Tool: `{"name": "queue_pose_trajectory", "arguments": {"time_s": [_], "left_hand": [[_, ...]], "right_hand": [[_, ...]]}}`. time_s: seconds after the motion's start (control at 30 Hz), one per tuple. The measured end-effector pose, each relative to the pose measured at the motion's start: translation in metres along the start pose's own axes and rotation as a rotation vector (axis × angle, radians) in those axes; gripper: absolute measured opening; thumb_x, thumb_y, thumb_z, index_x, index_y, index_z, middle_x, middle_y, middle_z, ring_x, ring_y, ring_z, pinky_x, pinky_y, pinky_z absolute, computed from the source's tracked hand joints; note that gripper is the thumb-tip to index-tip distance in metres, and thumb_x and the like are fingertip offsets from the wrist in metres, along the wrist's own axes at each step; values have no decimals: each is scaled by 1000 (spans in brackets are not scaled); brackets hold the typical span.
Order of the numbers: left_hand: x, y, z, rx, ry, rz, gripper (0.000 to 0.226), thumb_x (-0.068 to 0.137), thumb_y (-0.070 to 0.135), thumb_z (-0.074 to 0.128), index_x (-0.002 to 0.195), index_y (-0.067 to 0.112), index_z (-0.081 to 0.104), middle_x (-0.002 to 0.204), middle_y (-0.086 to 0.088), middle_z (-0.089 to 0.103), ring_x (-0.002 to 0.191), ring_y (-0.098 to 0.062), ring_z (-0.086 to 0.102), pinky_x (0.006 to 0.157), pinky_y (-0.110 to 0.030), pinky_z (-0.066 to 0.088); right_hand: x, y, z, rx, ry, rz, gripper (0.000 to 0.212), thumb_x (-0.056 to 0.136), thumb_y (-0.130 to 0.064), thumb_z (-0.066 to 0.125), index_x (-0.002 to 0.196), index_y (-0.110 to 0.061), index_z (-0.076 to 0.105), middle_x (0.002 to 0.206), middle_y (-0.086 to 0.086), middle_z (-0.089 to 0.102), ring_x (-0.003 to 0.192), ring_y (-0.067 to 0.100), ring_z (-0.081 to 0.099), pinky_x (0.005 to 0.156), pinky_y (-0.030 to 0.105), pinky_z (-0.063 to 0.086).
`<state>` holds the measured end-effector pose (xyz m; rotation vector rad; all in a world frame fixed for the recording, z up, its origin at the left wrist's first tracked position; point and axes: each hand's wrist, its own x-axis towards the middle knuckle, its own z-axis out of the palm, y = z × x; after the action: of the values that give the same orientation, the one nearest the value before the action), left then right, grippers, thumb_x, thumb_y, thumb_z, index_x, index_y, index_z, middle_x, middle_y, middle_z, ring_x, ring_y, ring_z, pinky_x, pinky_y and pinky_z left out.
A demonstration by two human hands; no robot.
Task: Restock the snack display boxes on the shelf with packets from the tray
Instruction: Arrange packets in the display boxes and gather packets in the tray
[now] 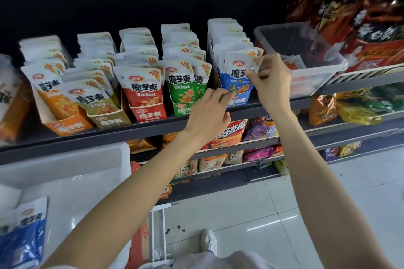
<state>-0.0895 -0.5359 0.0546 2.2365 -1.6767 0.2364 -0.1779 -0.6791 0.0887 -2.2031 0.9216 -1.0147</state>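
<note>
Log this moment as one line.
right hand: pinching blue packet | left hand: steadying blue display box | stage: seating packet

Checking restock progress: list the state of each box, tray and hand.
Blue box: full, front packet being adjusted.
Green box: full.
Red box: full.
Olive box: full.
Orange box: full.
Clear bin: nearly empty.
White tray: blue packets remain.
Right hand: pinches front blue packet.
Left hand: fingers on blue box front.

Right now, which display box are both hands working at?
The blue box, rightmost of the row; the right hand pinches its front packet, the left hand touches its front.
</note>
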Motion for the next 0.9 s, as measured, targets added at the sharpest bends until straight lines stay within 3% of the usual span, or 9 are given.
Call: {"name": "queue_pose_trajectory", "arguments": {"time_s": [0.1, 0.2, 0.27, 0.43, 0.57, 0.63, 0.73, 0.8, 0.9], "left_hand": [[-11, -3, -8, -80, 6, 26, 51, 91, 20, 53, 141, 15, 43, 139, -4, 45, 125, -22, 40, 84, -34, 49], [-32, -8, -22, -210, 13, 49, 47, 93, 21, 53, 139, 18, 45, 136, 0, 48, 123, -17, 43, 91, -31, 45], [-55, -12, -34, -305, 97, 57, 37, 93, 23, 54, 130, 19, 54, 125, 2, 57, 114, -12, 51, 87, -27, 47], [-150, -54, -56, -400, 464, -34, 22, 92, 22, 52, 92, 9, 70, 85, -1, 70, 78, -10, 61, 68, -23, 49], [-251, -113, -77, -284, 565, -296, 16, 89, 18, 52, 90, 11, 66, 82, 5, 64, 74, -2, 54, 66, -16, 46], [-303, -144, -84, -182, 467, -489, 21, 88, 25, 52, 97, 12, 66, 84, 7, 62, 75, -4, 52, 68, -17, 44], [-375, -187, -81, 18, 174, -783, 36, 80, 28, 59, 114, 17, 60, 97, -1, 62, 93, -20, 54, 67, -33, 49], [-407, -210, -77, -6, -60, -965, 52, 76, 23, 70, 125, 15, 55, 113, -10, 60, 110, -32, 54, 79, -40, 49], [-426, -230, -72, -32, -329, -1051, 72, 82, 40, 66, 143, 18, 35, 134, -9, 46, 126, -28, 43, 96, -37, 41]], "right_hand": [[-21, -4, -4, 86, 113, 47, 33, 86, -24, 68, 111, -11, 52, 105, 4, 60, 86, 10, 58, 76, 28, 53], [-57, -26, -8, 175, 240, 41, 28, 88, -21, 65, 111, -9, 53, 103, 5, 59, 84, -1, 51, 69, 14, 46], [-85, -48, -3, 296, 228, 59, 23, 90, -17, 64, 109, -11, 53, 96, 2, 60, 80, 2, 54, 66, 12, 44], [-146, -102, 33, 471, -178, 47, 16, 90, -13, 64, 103, -18, 55, 87, -13, 61, 79, 2, 59, 72, 14, 48], [-185, -144, 83, 428, -696, -68, 13, 90, -14, 64, 100, -21, 61, 89, -12, 65, 83, 0, 61, 73, 10, 47], [-206, -166, 117, 324, -894, -202, 12, 91, -16, 63, 102, -21, 63, 90, -9, 66, 84, 1, 60, 73, 9, 46], [-242, -195, 176, 233, -1064, -378, 15, 91, -15, 59, 104, -19, 64, 98, -6, 67, 88, 5, 61, 80, 20, 49], [-266, -210, 219, 158, -1139, -485, 23, 90, -14, 56, 112, -18, 63, 111, -4, 64, 101, 12, 59, 88, 26, 45], [-295, -222, 281, -45, -1238, -635, 42, 91, -10, 50, 132, -19, 51, 139, -1, 49, 127, 17, 44, 103, 30, 34]]}}
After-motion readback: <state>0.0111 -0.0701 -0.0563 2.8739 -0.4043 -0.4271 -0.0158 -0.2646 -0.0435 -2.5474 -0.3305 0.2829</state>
